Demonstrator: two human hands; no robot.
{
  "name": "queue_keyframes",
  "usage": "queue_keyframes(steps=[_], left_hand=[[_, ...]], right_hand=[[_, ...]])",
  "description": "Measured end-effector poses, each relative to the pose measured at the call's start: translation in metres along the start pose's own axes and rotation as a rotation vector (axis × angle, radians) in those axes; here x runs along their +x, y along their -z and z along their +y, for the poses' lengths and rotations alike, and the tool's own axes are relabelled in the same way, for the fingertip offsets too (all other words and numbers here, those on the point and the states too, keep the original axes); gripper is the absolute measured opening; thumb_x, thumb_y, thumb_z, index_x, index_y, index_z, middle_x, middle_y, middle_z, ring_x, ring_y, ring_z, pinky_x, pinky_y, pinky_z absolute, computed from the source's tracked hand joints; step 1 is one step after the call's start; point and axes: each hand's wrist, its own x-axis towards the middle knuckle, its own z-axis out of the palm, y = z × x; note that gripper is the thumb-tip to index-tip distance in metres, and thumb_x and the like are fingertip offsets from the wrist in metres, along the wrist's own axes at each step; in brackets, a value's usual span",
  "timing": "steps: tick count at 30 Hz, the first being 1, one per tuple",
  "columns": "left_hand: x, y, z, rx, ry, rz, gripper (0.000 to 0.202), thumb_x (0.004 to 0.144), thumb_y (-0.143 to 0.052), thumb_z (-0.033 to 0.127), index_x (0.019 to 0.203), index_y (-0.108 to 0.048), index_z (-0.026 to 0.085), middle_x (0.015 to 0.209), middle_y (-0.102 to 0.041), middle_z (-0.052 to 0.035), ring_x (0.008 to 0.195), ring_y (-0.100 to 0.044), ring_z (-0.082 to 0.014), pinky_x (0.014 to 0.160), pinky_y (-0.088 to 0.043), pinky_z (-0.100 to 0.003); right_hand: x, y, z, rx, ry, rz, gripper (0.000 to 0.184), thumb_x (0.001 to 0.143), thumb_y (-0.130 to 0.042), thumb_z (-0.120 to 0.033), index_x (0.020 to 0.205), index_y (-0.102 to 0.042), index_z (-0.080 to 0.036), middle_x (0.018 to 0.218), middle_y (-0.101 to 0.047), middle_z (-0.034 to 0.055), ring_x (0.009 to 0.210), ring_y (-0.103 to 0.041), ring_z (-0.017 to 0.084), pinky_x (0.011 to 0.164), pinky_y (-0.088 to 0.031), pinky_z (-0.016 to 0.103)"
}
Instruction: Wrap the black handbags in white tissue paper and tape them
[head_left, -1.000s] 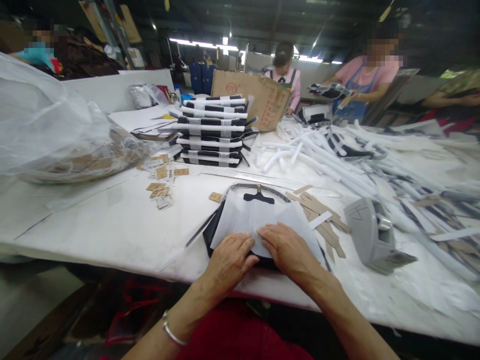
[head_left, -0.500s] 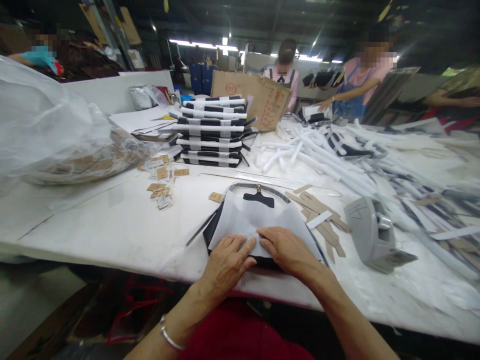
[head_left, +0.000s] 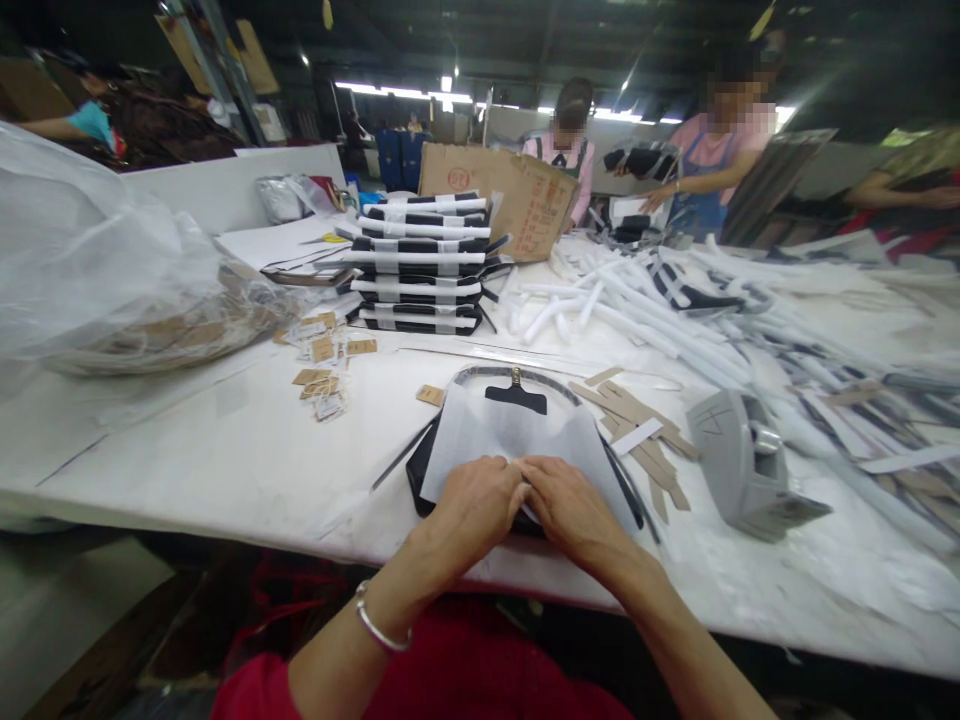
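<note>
A black handbag (head_left: 422,478) lies at the table's front edge, with a thin white sheet (head_left: 480,430) spread over its upper face. Its strap (head_left: 551,378) arches at the far side, beside a black tab (head_left: 517,400) with a gold-coloured clasp. My left hand (head_left: 480,500) and my right hand (head_left: 566,505) meet at the middle of the sheet's near part. Both have bent fingers, with thumbs and fingertips closed together on the sheet. Exactly what lies under the fingertips is hidden by the hands.
A grey tape dispenser (head_left: 739,465) and brown card strips (head_left: 637,430) stand to the right. Paper tags (head_left: 322,375) lie left. Behind are stacked wrapped bags (head_left: 420,262), a cardboard box (head_left: 499,195) and white foam tubes (head_left: 622,300). Co-workers (head_left: 712,165) stand across the table.
My left hand has moved slightly up and right against my right hand. Fingers that lay flatter on the sheet are now curled in and pinching.
</note>
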Motion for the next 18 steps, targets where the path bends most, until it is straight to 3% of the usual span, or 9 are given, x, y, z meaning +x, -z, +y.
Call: queue_keyframes(steps=[5,9,18], left_hand=[[0.011,0.011,-0.024,-0.230,0.069,-0.087,0.031,0.100,-0.045,0.036,0.091,-0.072,0.023,0.083,-0.074,-0.0012,0.078,-0.068,-0.0184,0.069,-0.048,-0.026],[0.007,-0.003,-0.028,-0.246,0.079,0.027,0.014,0.092,-0.058,0.026,0.095,-0.071,0.026,0.094,-0.074,0.0010,0.088,-0.069,-0.0175,0.077,-0.049,-0.025],[-0.003,-0.031,-0.031,-0.238,-0.086,0.220,0.017,0.095,-0.056,0.020,0.108,-0.066,0.023,0.113,-0.071,-0.0011,0.103,-0.067,-0.0156,0.092,-0.053,-0.027]], right_hand=[[-0.001,0.002,-0.001,0.035,-0.009,0.005,0.037,0.098,-0.046,-0.024,0.132,-0.058,-0.021,0.133,-0.062,0.0090,0.122,-0.055,0.023,0.107,-0.041,0.040],[-0.001,-0.001,0.004,0.104,-0.016,0.021,0.039,0.097,-0.047,-0.026,0.134,-0.056,-0.020,0.134,-0.061,0.0099,0.124,-0.054,0.023,0.108,-0.040,0.042],[-0.003,-0.004,0.012,0.400,-0.164,0.113,0.034,0.087,-0.059,-0.027,0.120,-0.065,-0.021,0.126,-0.066,0.0090,0.120,-0.059,0.024,0.107,-0.042,0.042]])
